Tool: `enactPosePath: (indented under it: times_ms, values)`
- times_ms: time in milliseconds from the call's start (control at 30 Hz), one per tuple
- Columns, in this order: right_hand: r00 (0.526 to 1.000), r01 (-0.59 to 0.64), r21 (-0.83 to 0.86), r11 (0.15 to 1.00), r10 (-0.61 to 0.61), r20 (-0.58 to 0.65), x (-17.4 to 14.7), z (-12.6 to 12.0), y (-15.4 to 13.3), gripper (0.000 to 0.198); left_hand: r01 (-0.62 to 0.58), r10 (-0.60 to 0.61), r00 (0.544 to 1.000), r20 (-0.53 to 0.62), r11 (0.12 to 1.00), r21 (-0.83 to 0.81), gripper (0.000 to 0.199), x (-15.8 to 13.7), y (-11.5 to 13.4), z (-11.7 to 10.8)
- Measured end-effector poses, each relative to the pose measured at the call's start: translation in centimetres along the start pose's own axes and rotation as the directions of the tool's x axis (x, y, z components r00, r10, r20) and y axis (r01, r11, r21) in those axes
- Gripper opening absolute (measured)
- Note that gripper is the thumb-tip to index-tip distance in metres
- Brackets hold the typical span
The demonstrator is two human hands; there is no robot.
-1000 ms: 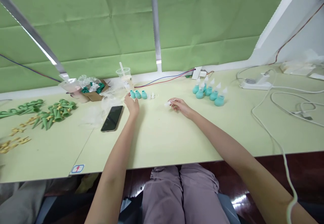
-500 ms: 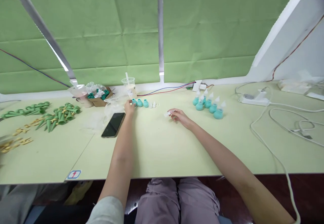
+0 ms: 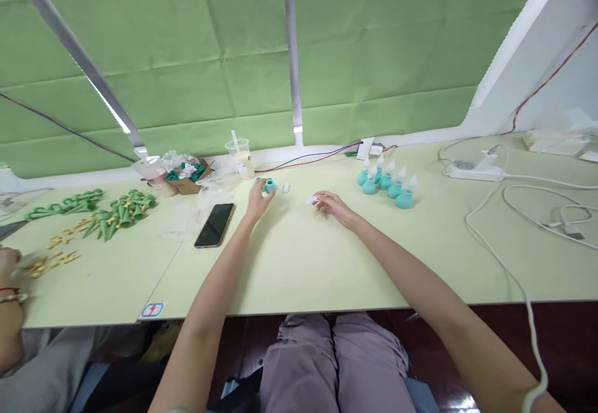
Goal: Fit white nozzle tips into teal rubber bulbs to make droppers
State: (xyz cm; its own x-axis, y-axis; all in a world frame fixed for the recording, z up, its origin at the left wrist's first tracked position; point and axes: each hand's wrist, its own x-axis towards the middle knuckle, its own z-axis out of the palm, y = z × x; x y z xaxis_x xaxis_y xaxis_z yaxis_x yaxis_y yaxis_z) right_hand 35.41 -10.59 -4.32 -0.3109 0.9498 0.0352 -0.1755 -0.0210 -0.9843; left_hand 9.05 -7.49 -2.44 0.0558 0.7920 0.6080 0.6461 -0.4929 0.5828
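Observation:
My left hand [image 3: 258, 201] is curled at the small teal rubber bulb [image 3: 270, 186], thumb at its near side and fingers behind. Another bit of teal shows past the fingertips, mostly hidden by the hand. Just right of it lie small white tips [image 3: 286, 187]. My right hand [image 3: 332, 207], held low over the table, is closed in a pinch on a small translucent white nozzle [image 3: 314, 200]. Farther right, several teal bulbs [image 3: 404, 199] stand upright in a cluster, each topped with a pointed clear nozzle.
A phone [image 3: 215, 226] lies left of my left forearm. Behind it are a plastic bag [image 3: 215, 189], a drink cup [image 3: 242, 162] and a cardboard box [image 3: 184, 185]. Green cone-shaped pieces [image 3: 124, 210] lie left, near another person's arm [image 3: 9, 313]. White cables [image 3: 490, 238] run at right.
My left hand has moved right along the row of teal bulbs, now covering most of them. My right hand keeps the nozzle at nearly the same place. Another person's arm has appeared at left.

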Motion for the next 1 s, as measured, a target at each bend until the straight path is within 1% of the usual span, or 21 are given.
enactPosePath:
  times_ms: [33, 67, 133, 167, 233, 333, 433, 533, 667, 733, 867, 1000]
  values:
    - [1.0, 0.004, 0.014, 1.0, -0.004, -0.004, 0.0, 0.0, 0.0, 0.03, 0.005, -0.001, 0.995, 0.101, 0.999, -0.034, 0.027, -0.6, 1.4, 0.9]
    - [1.0, 0.014, 0.026, 1.0, -0.013, -0.009, 0.0, -0.1, 0.0, 0.03, -0.004, 0.01, 0.986, 0.169, 0.999, -0.036, 0.026, -1.2, 2.6, 1.8]
    - [0.999, 0.045, 0.036, 0.998, -0.045, -0.014, 0.0, -0.2, 0.0, 0.034, -0.062, 0.058, 0.967, 0.247, 0.998, 0.007, 0.028, -2.1, 4.7, 3.5]
    - [0.998, 0.062, 0.035, 0.997, -0.061, -0.02, 0.0, -0.2, 0.0, 0.036, -0.071, 0.063, 0.955, 0.29, 0.997, 0.017, 0.028, -2.5, 5.5, 4.1]
    - [0.996, 0.078, 0.021, 0.997, -0.077, -0.04, 0.0, -0.3, 0.0, 0.037, -0.053, 0.038, 0.943, 0.331, 0.998, 0.036, 0.029, -2.9, 6.4, 5.2]
    - [0.994, 0.076, 0.004, 0.997, -0.075, -0.074, 0.1, -0.3, 0.0, 0.036, -0.015, -0.007, 0.945, 0.326, 0.998, 0.065, 0.03, -3.2, 6.6, 6.1]
    - [0.991, 0.113, -0.048, 0.992, -0.116, -0.066, 0.3, -0.2, 0.2, 0.038, -0.075, 0.032, 0.946, 0.324, 0.99, 0.123, 0.032, -3.5, 6.3, 6.4]
    - [0.983, 0.173, -0.159, 0.972, -0.18, -0.033, 0.5, -0.3, 0.7, 0.039, -0.137, 0.061, 0.94, 0.335, 0.969, 0.207, 0.031, -3.8, 6.2, 6.4]
    - [0.973, 0.224, -0.24, 0.945, -0.231, -0.003, 0.9, -0.5, 1.1, 0.036, -0.152, 0.056, 0.936, 0.346, 0.954, 0.257, 0.028, -4.1, 6.5, 6.1]
    - [0.971, 0.232, -0.247, 0.941, -0.238, 0.005, 0.9, -0.5, 1.1, 0.035, -0.161, 0.061, 0.936, 0.347, 0.951, 0.265, 0.027, -4.2, 6.7, 5.9]
    - [0.977, 0.208, -0.27, 0.94, -0.211, 0.019, 0.5, -0.2, 0.5, 0.035, -0.163, 0.061, 0.936, 0.346, 0.948, 0.273, 0.024, -4.3, 7.1, 5.7]
    - [0.975, 0.221, -0.277, 0.935, -0.216, 0.049, 0.0, 0.1, 0.0, 0.035, -0.17, 0.059, 0.938, 0.342, 0.937, 0.305, 0.024, -4.4, 7.6, 5.4]
